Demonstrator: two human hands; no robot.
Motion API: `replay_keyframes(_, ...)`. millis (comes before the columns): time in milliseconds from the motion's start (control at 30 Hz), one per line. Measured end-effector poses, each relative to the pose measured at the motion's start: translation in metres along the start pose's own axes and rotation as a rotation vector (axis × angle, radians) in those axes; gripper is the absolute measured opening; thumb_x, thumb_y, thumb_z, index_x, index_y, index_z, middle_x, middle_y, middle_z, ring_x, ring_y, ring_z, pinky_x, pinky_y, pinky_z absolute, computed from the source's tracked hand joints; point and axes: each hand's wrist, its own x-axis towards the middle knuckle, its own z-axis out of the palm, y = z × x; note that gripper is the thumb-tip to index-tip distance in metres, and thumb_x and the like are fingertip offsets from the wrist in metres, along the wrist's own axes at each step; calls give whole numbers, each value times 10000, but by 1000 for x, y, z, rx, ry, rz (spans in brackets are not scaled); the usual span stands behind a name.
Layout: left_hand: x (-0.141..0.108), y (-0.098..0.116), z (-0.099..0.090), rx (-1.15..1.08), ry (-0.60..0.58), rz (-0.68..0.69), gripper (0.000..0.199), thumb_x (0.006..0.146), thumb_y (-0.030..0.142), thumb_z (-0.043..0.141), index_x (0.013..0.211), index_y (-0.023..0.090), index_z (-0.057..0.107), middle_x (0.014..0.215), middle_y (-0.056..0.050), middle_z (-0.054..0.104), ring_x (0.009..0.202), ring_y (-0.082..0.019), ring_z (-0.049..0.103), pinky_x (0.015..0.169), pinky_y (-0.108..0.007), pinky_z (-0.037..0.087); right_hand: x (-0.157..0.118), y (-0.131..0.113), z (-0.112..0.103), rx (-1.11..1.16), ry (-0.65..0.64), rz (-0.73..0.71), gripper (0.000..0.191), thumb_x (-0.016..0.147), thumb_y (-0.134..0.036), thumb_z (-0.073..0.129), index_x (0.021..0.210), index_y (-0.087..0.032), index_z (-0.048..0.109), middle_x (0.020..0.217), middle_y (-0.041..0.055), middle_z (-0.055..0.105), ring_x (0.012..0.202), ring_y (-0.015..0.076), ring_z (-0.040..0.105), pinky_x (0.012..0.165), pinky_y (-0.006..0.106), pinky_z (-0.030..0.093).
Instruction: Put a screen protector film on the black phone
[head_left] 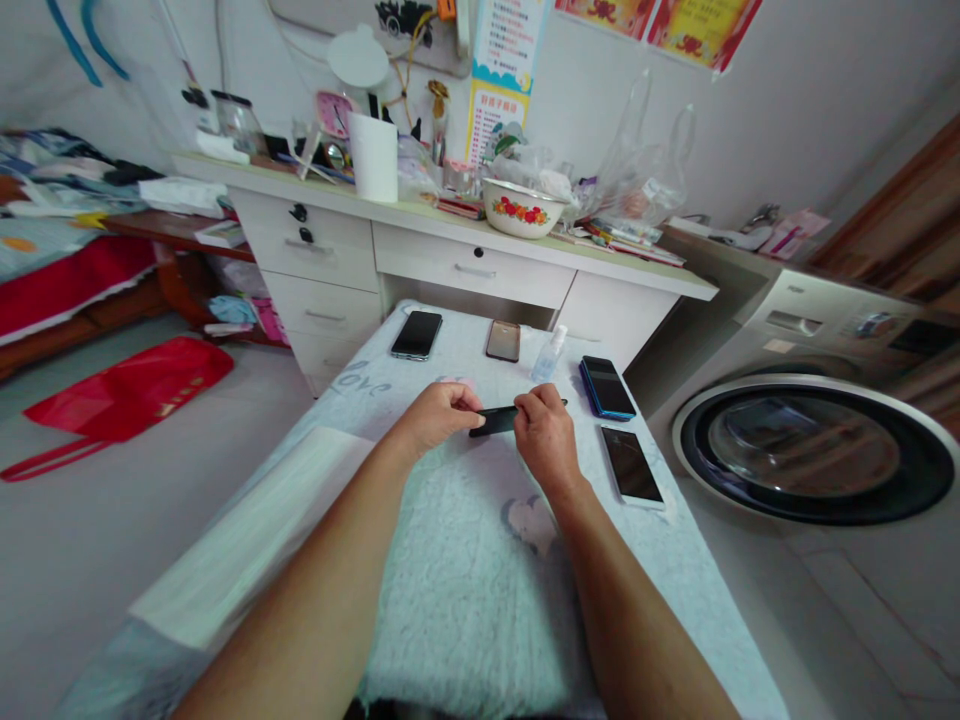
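Observation:
A dark phone [496, 421] is held sideways between my two hands over the middle of the cloth-covered table. My left hand [450, 412] pinches its left end between thumb and fingers. Curled around its right end is my right hand [545, 428], which hides that part. Just beyond my right hand a clear spray bottle [550, 354] stands on the cloth, and a phone case [503, 341] lies behind the held phone. To the right are a blue-edged phone [607, 387] and a white phone [631, 467]; another black phone [417, 335] lies at the back left.
A white folded cloth [255, 540] lies along the table's left side. Behind the table [465, 600] stands a white desk [472, 272] with a flowered bowl [521, 208] and a paper roll [373, 158]. A washing machine [817, 390] is at the right, a red bag [135, 390] on the left floor.

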Motion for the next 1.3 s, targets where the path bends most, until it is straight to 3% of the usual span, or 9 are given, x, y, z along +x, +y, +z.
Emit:
replay_keyframes(300, -3, 5, 0, -39, -46, -41, 145, 548, 193, 703, 657, 142, 622, 590, 39, 570, 583, -98, 519, 588, -235, 394, -4, -29, 7, 42, -106, -91, 241, 887, -142, 434, 879, -178, 672, 892, 59, 524, 794, 156, 519, 745, 252, 433)
replay_keyframes(533, -2, 2, 0, -70, -54, -33, 110, 553, 153, 678, 652, 135, 634, 614, 34, 587, 586, -93, 521, 583, -228, 397, -7, -35, 11, 46, -126, -142, 292, 922, -174, 415, 1097, -212, 645, 892, 55, 528, 792, 157, 513, 725, 247, 434)
replay_keyframes(833, -1, 1, 0, -25, -16, -22, 132, 564, 207, 705, 663, 146, 642, 610, 23, 596, 594, -108, 543, 590, -239, 416, -3, -22, 4, 62, -87, -100, 237, 866, -132, 444, 890, -187, 674, 902, 64, 530, 815, 163, 524, 769, 261, 441)
replay_keyframes(1033, -1, 1, 1, 5, 0, -6, 118, 571, 199, 691, 660, 151, 631, 600, 31, 582, 591, -102, 537, 597, -234, 410, -2, -15, 2, 41, -51, -55, 235, 839, -106, 437, 852, -175, 661, 896, 68, 524, 818, 170, 525, 767, 272, 441)
replay_keyframes(1300, -2, 4, 0, -15, -36, -18, 144, 555, 217, 697, 659, 149, 624, 599, 32, 572, 583, -102, 517, 576, -236, 392, -5, -28, 7, 48, -101, -87, 236, 892, -149, 432, 882, -179, 666, 897, 64, 522, 804, 161, 519, 766, 257, 436)
